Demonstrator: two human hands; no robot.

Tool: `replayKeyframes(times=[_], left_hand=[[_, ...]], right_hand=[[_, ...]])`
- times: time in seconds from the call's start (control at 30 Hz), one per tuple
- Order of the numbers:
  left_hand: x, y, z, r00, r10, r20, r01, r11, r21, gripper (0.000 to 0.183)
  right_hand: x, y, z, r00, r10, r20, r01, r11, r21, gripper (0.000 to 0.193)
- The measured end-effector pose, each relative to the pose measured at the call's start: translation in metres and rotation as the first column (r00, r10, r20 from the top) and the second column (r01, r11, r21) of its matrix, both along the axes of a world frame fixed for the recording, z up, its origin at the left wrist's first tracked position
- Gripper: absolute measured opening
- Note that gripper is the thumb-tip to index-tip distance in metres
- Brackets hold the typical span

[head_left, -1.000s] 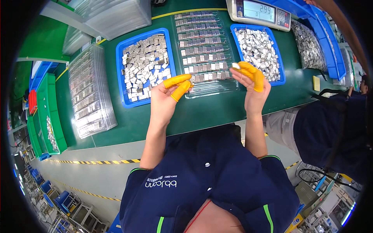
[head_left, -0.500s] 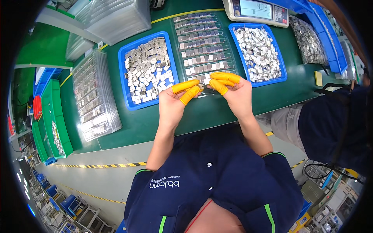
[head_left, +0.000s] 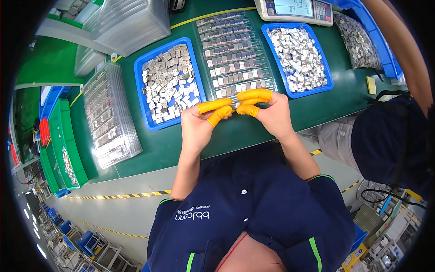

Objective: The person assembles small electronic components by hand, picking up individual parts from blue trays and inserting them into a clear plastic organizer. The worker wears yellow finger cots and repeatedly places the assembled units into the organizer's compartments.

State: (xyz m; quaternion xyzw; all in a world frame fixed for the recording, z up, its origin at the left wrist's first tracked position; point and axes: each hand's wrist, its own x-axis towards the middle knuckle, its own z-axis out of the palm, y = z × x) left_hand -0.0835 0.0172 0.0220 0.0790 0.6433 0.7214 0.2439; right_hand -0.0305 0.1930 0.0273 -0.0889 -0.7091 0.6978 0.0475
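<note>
Yellow finger cots cover the thumbs and fingers of both my hands, whose fingertips meet just in front of a clear plastic tray (head_left: 228,63). Between them is a small silvery metal piece (head_left: 235,104), mostly hidden by the fingers. My left hand (head_left: 199,122) pinches it from the left. From the other side, my right hand (head_left: 272,113) also closes thumb and fingers on it. Rows of small metal connector shells fill the clear tray. Loose shells lie in a blue tray (head_left: 166,124) on the left, and shiny small pieces fill another blue tray (head_left: 312,93) on the right.
Stacked filled plastic trays (head_left: 111,118) stand left, near green bins (head_left: 72,154). A digital scale (head_left: 294,10) sits at the back. On the right are a bag of metal parts (head_left: 355,41), a yellow block (head_left: 371,85) and another person's arm (head_left: 408,50).
My hands have drawn slightly nearer me, and the right fingers have closed further around the small piece. The other person's arm now reaches further into view at the right. The scale's reading differs.
</note>
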Motion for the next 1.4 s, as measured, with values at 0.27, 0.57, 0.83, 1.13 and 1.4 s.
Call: replayKeyframes(times=[0.27,0.57,0.83,1.13,1.4], left_hand=[[0.001,-0.008,0.008,0.973,-0.200,0.113,0.195,0.979,0.060,0.017],[0.005,-0.011,-0.004,0.998,-0.044,0.034,0.042,0.998,0.049,0.022],[-0.002,-0.027,0.001,0.998,-0.034,-0.057,0.020,0.976,-0.219,0.020],[0.002,-0.018,-0.002,0.989,-0.136,-0.051,0.127,0.982,-0.138,0.016],[-0.003,-0.025,-0.006,0.986,-0.167,-0.018,0.167,0.986,-0.014,0.017]], right_hand=[[0.003,0.005,-0.013,0.939,0.297,0.175,-0.192,0.873,-0.449,0.018],[-0.003,-0.005,-0.016,0.988,0.141,0.056,-0.127,0.971,-0.203,0.014],[-0.010,0.003,-0.010,0.982,-0.057,-0.181,0.093,0.976,0.198,0.020],[-0.012,-0.015,-0.017,0.885,0.218,-0.410,0.071,0.809,0.583,0.025],[-0.014,-0.002,-0.013,0.932,0.085,-0.353,0.091,0.887,0.454,0.020]])
